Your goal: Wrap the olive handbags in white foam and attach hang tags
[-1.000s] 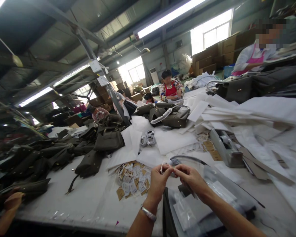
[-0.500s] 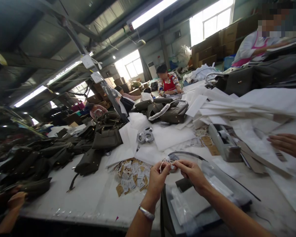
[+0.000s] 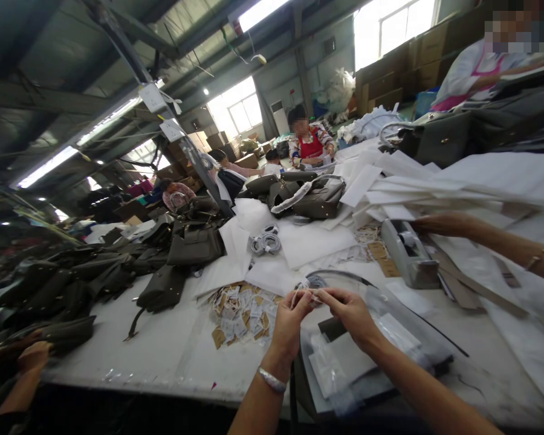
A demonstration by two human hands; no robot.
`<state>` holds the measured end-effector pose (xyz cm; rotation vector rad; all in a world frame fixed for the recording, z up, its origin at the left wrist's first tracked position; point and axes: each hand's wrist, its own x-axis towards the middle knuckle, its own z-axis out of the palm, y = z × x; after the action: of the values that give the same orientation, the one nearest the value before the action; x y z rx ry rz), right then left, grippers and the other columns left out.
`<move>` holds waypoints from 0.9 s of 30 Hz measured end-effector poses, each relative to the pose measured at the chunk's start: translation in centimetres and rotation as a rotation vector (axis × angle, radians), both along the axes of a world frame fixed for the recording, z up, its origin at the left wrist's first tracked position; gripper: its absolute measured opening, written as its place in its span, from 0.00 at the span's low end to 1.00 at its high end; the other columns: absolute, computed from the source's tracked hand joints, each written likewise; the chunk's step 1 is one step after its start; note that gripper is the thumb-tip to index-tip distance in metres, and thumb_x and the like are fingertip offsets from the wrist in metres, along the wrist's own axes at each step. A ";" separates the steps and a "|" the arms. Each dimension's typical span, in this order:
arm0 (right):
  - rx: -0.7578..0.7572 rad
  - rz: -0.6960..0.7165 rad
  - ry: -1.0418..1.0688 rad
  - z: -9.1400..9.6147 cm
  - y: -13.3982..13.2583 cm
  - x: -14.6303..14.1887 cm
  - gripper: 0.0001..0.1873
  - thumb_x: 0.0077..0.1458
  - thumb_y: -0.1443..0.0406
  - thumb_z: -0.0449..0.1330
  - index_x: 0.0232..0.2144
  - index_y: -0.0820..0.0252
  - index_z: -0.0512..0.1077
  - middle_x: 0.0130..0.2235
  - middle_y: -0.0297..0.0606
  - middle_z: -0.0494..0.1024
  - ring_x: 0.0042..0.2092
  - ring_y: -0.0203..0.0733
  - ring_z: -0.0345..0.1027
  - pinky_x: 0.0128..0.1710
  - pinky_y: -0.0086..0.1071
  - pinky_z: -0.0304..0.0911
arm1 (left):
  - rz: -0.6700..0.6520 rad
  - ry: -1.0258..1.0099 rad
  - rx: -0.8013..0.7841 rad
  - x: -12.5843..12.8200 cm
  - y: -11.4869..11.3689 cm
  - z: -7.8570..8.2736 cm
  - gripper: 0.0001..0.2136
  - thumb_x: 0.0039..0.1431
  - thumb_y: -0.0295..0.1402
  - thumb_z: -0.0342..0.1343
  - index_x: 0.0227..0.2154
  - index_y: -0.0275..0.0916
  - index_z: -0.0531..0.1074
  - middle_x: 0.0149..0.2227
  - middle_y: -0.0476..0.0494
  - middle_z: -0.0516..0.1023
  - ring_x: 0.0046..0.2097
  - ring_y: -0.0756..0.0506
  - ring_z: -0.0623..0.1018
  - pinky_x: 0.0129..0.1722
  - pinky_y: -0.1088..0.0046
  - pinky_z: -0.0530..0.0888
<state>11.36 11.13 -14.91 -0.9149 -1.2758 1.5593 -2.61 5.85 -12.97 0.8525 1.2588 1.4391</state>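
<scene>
My left hand (image 3: 291, 317), with a silver bangle at the wrist, pinches a thin white string (image 3: 303, 296). Fingertip to fingertip with it, my right hand (image 3: 351, 311) is closed on the same string. Below my hands lies a dark handbag (image 3: 435, 344) covered in clear plastic and white wrapping, its thin dark strap trailing right. Left of my hands is a pile of hang tags (image 3: 240, 323), brown and white, with white strings. Coiled grey cords (image 3: 265, 241) lie behind the pile.
A co-worker's hand (image 3: 439, 225) reaches in from the right beside a grey tape dispenser (image 3: 410, 257). White foam sheets (image 3: 471, 181) are stacked behind. Dark bags (image 3: 194, 244) heap up on the left, where another person's hand (image 3: 34, 356) rests. More bags (image 3: 320, 199) stand ahead.
My hands stay together on the string, shifting only slightly. At the right, the co-worker's hand has moved left and inward to the tape dispenser. The view has shifted slightly.
</scene>
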 end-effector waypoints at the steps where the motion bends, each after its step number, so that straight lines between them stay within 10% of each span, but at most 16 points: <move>1: -0.078 -0.022 0.073 0.0 0.1 0.0 0.21 0.49 0.48 0.66 0.31 0.61 0.80 0.26 0.34 0.75 0.20 0.30 0.54 0.19 0.28 0.50 | -0.013 -0.031 -0.010 -0.2 -0.2 0.1 0.15 0.52 0.43 0.67 0.36 0.37 0.79 0.44 0.40 0.80 0.46 0.43 0.78 0.47 0.69 0.74; 6: -0.266 -0.017 0.306 0.2 0.7 0.3 0.22 0.44 0.49 0.70 0.32 0.62 0.77 0.27 0.31 0.69 0.19 0.24 0.44 0.17 0.26 0.40 | -0.016 -0.117 -0.076 -2.3 -1.3 -0.2 0.16 0.52 0.46 0.64 0.34 0.37 0.78 0.49 0.37 0.79 0.49 0.39 0.79 0.45 0.64 0.77; 13: 0.211 0.060 -0.430 -1.2 1.7 0.4 0.22 0.57 0.50 0.56 0.27 0.60 0.76 0.22 0.33 0.72 0.22 0.35 0.58 0.23 0.30 0.50 | 0.208 0.056 -0.230 -7.8 -1.6 -5.0 0.14 0.53 0.40 0.66 0.37 0.37 0.75 0.42 0.42 0.79 0.40 0.48 0.79 0.37 0.75 0.73; 20: 0.345 0.182 -0.658 -4.0 2.4 -3.0 0.17 0.56 0.60 0.57 0.18 0.58 0.73 0.20 0.35 0.76 0.25 0.40 0.67 0.28 0.32 0.53 | 0.033 0.018 -0.403 -8.4 -1.0 -9.1 0.13 0.65 0.38 0.57 0.46 0.35 0.72 0.41 0.44 0.78 0.36 0.48 0.79 0.38 0.66 0.78; 27: 0.393 0.191 -0.756 -4.1 2.6 -2.9 0.16 0.59 0.61 0.55 0.21 0.58 0.75 0.24 0.37 0.79 0.28 0.41 0.71 0.29 0.32 0.55 | -0.127 -0.035 -0.352 -8.2 0.2 -9.7 0.13 0.63 0.39 0.59 0.43 0.34 0.74 0.38 0.44 0.79 0.32 0.51 0.76 0.33 0.72 0.75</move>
<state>8.42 13.73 -18.97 -1.1910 -2.1610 1.0423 -10.83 6.10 -22.67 0.6521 1.3550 1.0860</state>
